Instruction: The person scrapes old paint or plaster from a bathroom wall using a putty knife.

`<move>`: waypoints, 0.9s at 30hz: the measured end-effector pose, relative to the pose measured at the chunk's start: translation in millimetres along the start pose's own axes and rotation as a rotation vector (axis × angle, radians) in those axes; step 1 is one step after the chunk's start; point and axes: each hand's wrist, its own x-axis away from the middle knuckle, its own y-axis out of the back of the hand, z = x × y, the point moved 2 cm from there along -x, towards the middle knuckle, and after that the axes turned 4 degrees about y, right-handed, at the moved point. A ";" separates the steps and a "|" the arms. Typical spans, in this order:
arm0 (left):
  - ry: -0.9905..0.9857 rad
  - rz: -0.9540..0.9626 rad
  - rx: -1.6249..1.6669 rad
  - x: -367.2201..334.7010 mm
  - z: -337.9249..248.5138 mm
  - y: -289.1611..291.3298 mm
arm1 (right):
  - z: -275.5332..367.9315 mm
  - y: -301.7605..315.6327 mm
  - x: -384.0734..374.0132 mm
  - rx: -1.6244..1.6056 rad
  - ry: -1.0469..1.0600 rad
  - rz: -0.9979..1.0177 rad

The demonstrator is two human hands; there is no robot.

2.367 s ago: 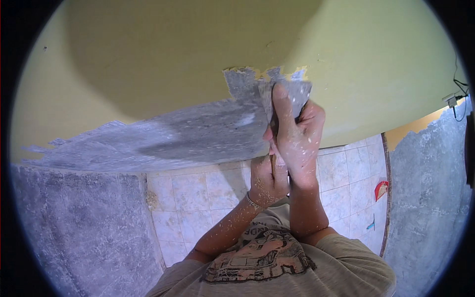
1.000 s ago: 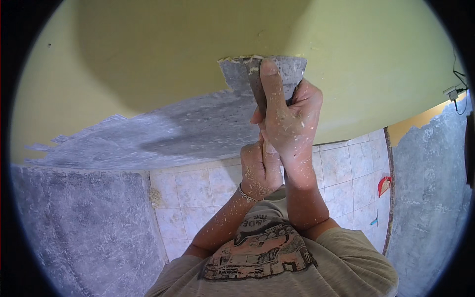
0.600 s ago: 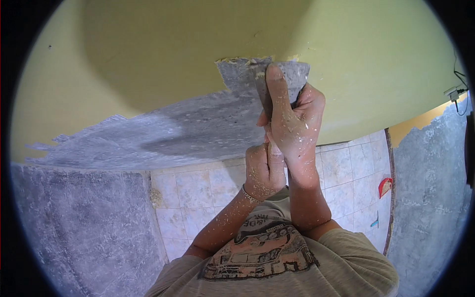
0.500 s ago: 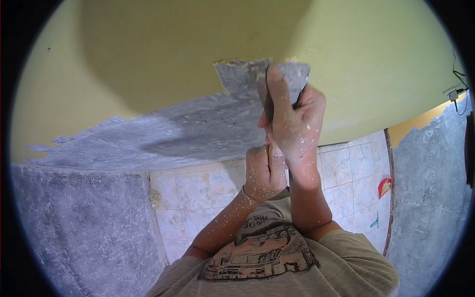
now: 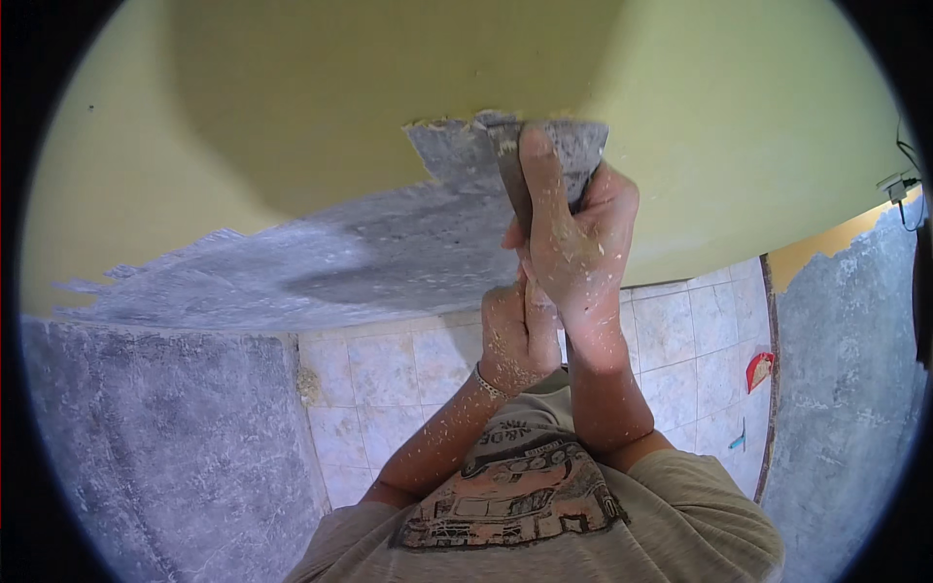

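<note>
My right hand (image 5: 583,243) is closed around a paint scraper (image 5: 509,167), thumb stretched along its flat metal blade. The blade's upper edge meets the wall where yellow-green paint (image 5: 340,117) borders a bare grey patch (image 5: 428,228). Just below, my left hand (image 5: 515,335) is closed in a fist against the base of my right hand, around the scraper's lower end. The handle itself is hidden by my fingers. Pale paint flakes speckle both hands and forearms.
Pale floor tiles (image 5: 384,374) lie below the wall. At the right are a red object (image 5: 759,370), a small blue tool (image 5: 738,437) and a white plug with a cord (image 5: 892,188). Grey scraped walls (image 5: 165,437) stand on both sides.
The scraper's blade has shifted slightly left and tilted against the wall. Both hands keep their grip, and the bare patch's upper edge looks a little more ragged beside the blade.
</note>
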 end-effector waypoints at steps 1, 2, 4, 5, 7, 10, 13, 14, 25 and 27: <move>0.034 0.017 0.029 2.1 -3.1 -1.1 | -2.0 1.1 1.6 -0.035 -0.005 -0.010; 0.068 0.034 0.057 3.2 -5.0 -2.1 | -3.1 1.9 2.3 -0.071 -0.010 -0.021; 0.045 0.027 0.055 -1.4 -5.4 -2.5 | 0.9 1.8 0.6 -0.055 -0.016 -0.026; 0.021 0.025 0.058 -3.5 -5.8 -2.2 | 3.0 1.7 -0.2 -0.036 -0.020 -0.038; 0.021 0.030 0.065 -4.7 -13.1 -0.6 | 6.1 3.7 -0.7 -0.024 -0.024 -0.020; 0.048 0.033 0.063 -0.7 -12.0 -3.8 | 0.7 6.6 1.1 -0.020 -0.030 -0.013; 0.054 0.045 0.066 -7.9 -12.3 -2.2 | 4.3 6.6 -4.7 -0.011 -0.044 -0.004; 0.045 0.053 0.075 -6.8 -16.5 -1.9 | 8.2 8.3 -3.6 0.006 -0.065 0.023; 0.049 0.050 0.077 -3.8 -9.2 -10.2 | -2.2 13.3 0.7 0.002 -0.054 0.003; 0.051 0.049 0.080 -0.1 -8.7 -13.5 | 0.2 14.5 0.3 0.021 -0.092 -0.015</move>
